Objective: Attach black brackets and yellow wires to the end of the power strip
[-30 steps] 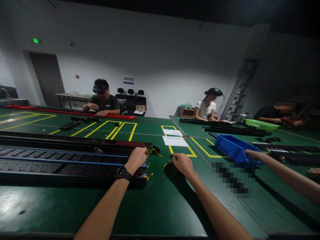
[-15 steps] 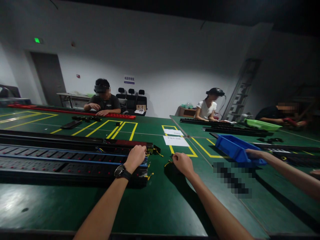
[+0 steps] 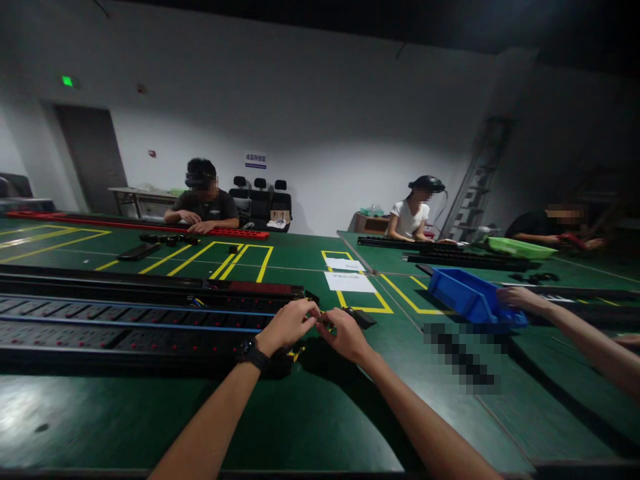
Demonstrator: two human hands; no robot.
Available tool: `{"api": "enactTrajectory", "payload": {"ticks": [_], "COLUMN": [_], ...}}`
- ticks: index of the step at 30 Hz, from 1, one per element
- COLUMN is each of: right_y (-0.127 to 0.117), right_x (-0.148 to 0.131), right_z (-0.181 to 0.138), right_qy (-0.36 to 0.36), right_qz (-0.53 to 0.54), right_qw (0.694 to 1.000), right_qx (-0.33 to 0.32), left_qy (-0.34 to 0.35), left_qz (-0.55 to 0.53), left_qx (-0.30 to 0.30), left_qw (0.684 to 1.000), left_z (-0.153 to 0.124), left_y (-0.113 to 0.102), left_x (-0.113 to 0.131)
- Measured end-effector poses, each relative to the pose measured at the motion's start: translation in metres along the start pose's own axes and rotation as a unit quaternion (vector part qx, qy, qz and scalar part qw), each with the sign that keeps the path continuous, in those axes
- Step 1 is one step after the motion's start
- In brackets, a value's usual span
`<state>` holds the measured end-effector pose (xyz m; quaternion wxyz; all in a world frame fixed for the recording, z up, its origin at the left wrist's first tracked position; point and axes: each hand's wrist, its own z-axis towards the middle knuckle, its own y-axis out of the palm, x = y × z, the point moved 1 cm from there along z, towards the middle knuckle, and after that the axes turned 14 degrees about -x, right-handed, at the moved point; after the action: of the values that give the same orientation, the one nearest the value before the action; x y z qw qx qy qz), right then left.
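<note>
My left hand (image 3: 289, 325) wears a black watch and is bent over the right end of a long black power strip housing (image 3: 150, 342) with red dots along it. Its fingertips are pinched together on a thin yellow wire. Facing it, my right hand (image 3: 346, 335) is closed in a pinch too, its fingertips meeting the left ones at the wire. Just behind the right fingers a small dark part (image 3: 364, 318) shows, partly covered by them. Loose yellow wire ends (image 3: 298, 353) stick out of the housing below my left hand. The exact contact between the fingertips is hidden.
At the right, a co-worker's hand (image 3: 525, 299) reaches to a blue bin (image 3: 463, 297). White paper sheets (image 3: 351, 282) lie beyond my hands. Further off are a green tray (image 3: 520, 248), black strips (image 3: 410, 244), a red rail (image 3: 245, 234) and several people working.
My hands have come together: the right moved left and the left moved slightly right, so their fingertips now meet. The co-worker's hand by the blue bin lifted slightly.
</note>
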<state>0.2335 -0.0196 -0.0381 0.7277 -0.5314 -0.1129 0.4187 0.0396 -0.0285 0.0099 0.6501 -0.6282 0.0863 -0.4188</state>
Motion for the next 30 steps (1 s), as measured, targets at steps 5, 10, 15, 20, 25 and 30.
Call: {"api": "enactTrajectory", "payload": {"ticks": [5, 10, 15, 20, 25, 30], "right_y": [-0.007, -0.026, -0.031, -0.028, -0.011, -0.002], "right_x": [0.013, 0.06, 0.082, 0.063, 0.04, 0.041], "right_z": [0.002, -0.009, -0.02, -0.004, 0.04, 0.078], "right_qy": [0.038, 0.216, 0.254, 0.224, 0.225, 0.244], "right_qz": [-0.047, -0.085, -0.06, -0.053, -0.06, -0.117], "right_qw": [0.998, 0.973, 0.964, 0.973, 0.969, 0.956], "right_qx": [0.011, 0.008, -0.04, -0.024, -0.078, -0.114], "left_qy": [0.002, -0.119, -0.2, -0.216, -0.235, -0.253], "left_qz": [-0.029, 0.004, 0.081, 0.105, 0.091, 0.09], "left_qx": [0.022, 0.04, 0.001, 0.001, 0.003, 0.007], "left_qw": [0.999, 0.992, 0.976, 0.971, 0.968, 0.963], "left_z": [-0.001, -0.005, -0.008, -0.013, -0.015, -0.014], "left_y": [-0.001, -0.009, -0.012, -0.015, -0.018, -0.017], "left_x": [-0.006, -0.016, -0.018, -0.02, -0.025, -0.027]}}
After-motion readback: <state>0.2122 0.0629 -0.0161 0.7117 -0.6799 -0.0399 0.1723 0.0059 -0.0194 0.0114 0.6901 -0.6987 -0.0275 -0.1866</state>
